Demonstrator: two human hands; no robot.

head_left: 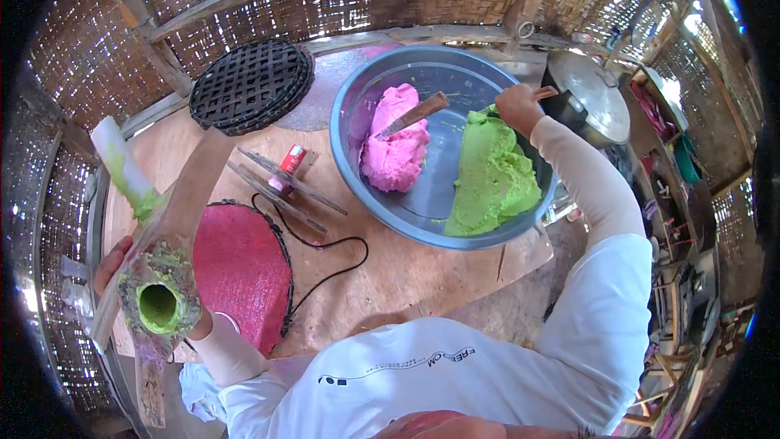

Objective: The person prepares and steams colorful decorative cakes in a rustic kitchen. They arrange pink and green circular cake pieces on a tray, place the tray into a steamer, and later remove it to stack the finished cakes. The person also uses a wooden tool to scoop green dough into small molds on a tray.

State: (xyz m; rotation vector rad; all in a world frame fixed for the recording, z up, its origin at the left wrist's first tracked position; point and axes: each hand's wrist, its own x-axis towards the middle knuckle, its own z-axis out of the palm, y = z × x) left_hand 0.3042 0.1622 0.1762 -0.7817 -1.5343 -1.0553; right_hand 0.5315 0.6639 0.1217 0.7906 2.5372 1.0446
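My left hand [114,264] is closed around a wooden press [193,187] at the left. Green residue crusts the rim of its round tube [158,307], which is green inside. Behind it rises a pale, green-smeared plunger-like piece [122,161]. Over the right side of a blue-grey basin [351,183], my right hand [520,110] grips a wooden-handled tool [546,93]; its working end is hidden at the lump of green dough [494,179]. To the left in the basin, a flat blade with a wooden handle [418,111] sticks into pink dough [396,154].
A round pink board with a dark rim [240,268] lies beside the press. Black woven trays [252,81] are stacked at the back left. Two slats [284,191], a red-and-white tube [291,161] and a black cord [325,245] occupy the wooden table [390,276]. A lidded pot [597,102] stands right.
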